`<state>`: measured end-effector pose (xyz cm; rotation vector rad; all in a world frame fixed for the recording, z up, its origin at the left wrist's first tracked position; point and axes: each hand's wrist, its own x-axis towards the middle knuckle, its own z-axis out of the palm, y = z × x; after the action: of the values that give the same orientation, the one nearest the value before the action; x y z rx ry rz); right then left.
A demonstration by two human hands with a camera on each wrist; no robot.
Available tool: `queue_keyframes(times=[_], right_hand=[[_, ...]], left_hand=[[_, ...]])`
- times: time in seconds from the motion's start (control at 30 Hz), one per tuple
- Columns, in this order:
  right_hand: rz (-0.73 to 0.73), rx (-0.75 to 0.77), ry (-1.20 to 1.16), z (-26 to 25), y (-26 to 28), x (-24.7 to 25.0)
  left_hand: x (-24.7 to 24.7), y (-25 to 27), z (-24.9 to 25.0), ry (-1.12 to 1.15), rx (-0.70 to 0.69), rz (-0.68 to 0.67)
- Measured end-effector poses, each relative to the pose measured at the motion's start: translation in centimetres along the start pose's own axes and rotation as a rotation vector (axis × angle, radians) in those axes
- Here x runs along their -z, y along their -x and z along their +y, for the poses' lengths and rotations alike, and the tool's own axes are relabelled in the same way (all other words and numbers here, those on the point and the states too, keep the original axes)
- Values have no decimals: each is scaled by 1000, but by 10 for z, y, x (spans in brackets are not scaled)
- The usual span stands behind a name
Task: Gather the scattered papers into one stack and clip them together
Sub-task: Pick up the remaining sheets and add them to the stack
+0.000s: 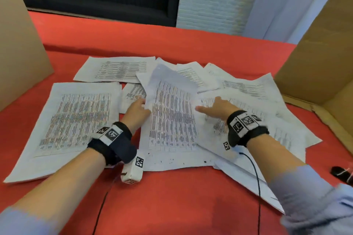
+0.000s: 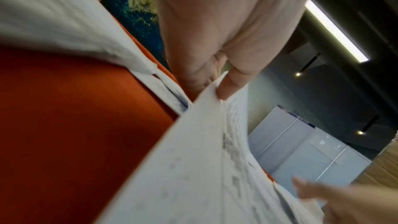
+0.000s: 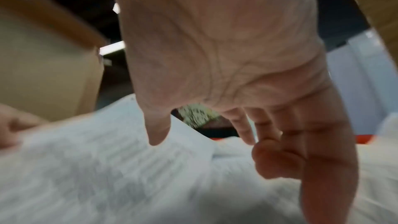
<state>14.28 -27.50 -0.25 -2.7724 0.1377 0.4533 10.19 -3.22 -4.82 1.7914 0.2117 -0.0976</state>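
Several printed sheets lie scattered on the red tabletop (image 1: 172, 206). My left hand (image 1: 143, 102) pinches the left edge of the middle sheet (image 1: 172, 116), which is lifted and curls upward. In the left wrist view the thumb (image 2: 228, 88) lies on top of that sheet (image 2: 193, 168), with the fingers under it. My right hand (image 1: 208, 104) is spread over the overlapping sheets on the right (image 1: 248, 89), thumb pointing left, and holds nothing. The right wrist view shows its fingers (image 3: 247, 132) reaching down towards the paper (image 3: 107, 168). A small black clip (image 1: 342, 174) lies at the right edge.
One large sheet (image 1: 76, 120) lies apart at the left and another (image 1: 118, 69) at the back. A cardboard wall (image 1: 19, 44) stands on the left, and an open cardboard box (image 1: 315, 63) on the right. Thin black cables (image 1: 257, 177) trail from both wrists.
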Motion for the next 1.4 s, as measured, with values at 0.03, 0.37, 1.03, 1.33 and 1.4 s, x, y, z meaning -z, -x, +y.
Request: queue_keyframes(times=[0.03, 0.37, 1.03, 1.33, 1.4], right_hand=[[-1, -53, 12, 16, -4, -6], [-25, -42, -221, 17, -42, -37], [227, -469, 57, 191, -1, 42], [279, -569, -363, 249, 11, 23], [405, -628, -429, 256, 1, 21]], left_hand=[[-8, 0, 2, 11, 5, -35], [-63, -22, -6, 226, 225, -199], [-57, -27, -23, 334, 153, -329], [-57, -29, -31, 293, 124, -292], [-55, -29, -36, 421, 87, -188]])
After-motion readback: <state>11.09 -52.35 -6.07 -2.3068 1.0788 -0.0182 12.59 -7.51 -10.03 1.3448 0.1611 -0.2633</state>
